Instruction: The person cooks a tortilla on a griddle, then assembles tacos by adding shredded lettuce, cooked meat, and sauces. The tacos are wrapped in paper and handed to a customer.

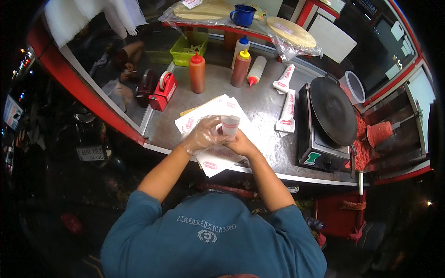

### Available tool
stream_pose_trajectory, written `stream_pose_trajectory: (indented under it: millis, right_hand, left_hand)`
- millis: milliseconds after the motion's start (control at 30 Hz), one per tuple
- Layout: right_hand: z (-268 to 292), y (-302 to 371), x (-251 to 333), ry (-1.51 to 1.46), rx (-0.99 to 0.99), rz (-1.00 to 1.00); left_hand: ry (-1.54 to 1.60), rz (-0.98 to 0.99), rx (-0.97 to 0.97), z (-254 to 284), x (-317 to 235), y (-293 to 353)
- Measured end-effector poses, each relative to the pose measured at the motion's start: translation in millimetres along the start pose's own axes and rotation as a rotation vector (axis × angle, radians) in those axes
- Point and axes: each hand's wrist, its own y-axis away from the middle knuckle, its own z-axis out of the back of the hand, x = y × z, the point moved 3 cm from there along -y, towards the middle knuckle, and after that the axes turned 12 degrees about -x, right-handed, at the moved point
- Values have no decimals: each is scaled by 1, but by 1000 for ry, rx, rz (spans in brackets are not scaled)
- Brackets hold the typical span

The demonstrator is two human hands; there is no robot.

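Over a fanned stack of white printed wrapping papers [211,105], my two hands hold a paper-wrapped roll [230,124] upright. My left hand [204,133], in a clear plastic glove, has its fingers curled round the roll's left side. My right hand [242,143] closes round its lower part from the right, and its fingertips are partly hidden. Two finished paper-wrapped rolls lie to the right on the metal counter: a near one [287,111] and a farther one [283,79]. What is inside the paper does not show.
A red tape dispenser [163,91] stands at left. Behind are a red-capped sauce bottle [197,74], a yellow-capped one [241,69] and a green basket [187,51]. To the right a black griddle pan [333,111] sits on a stove, beside shaved meat [364,153]. Flatbreads [290,32] lie on the shelf.
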Motion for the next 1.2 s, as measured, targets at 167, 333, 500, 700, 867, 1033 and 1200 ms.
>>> stream_pose_trajectory:
  millis: [167, 333, 500, 700, 867, 1033, 1200]
  right_hand:
    - [31, -1, 50, -84, -453, 294]
    - [45, -43, 80, -47, -706, 271]
    - [26, 9, 79, 366, -726, 289]
    - [-7, 56, 6, 803, -949, 111]
    - [-67, -72, 45, -48, -546, -63]
    - [-209, -190, 25, -241, -284, -504]
    - [-281, -192, 3, -698, -635, -437]
  left_hand:
    - [-101, 98, 36, -10, -19, -31]
    - [-299, 71, -277, -2, -39, -69]
    - [-618, -498, -200, 3, -28, -28]
    - [-773, -280, -51, -24, 74, 86]
    - [-675, 130, 122, -25, 85, 82]
    - [-425, 26, -123, -41, 138, 117]
    - [-593, 145, 117, -22, 110, 107]
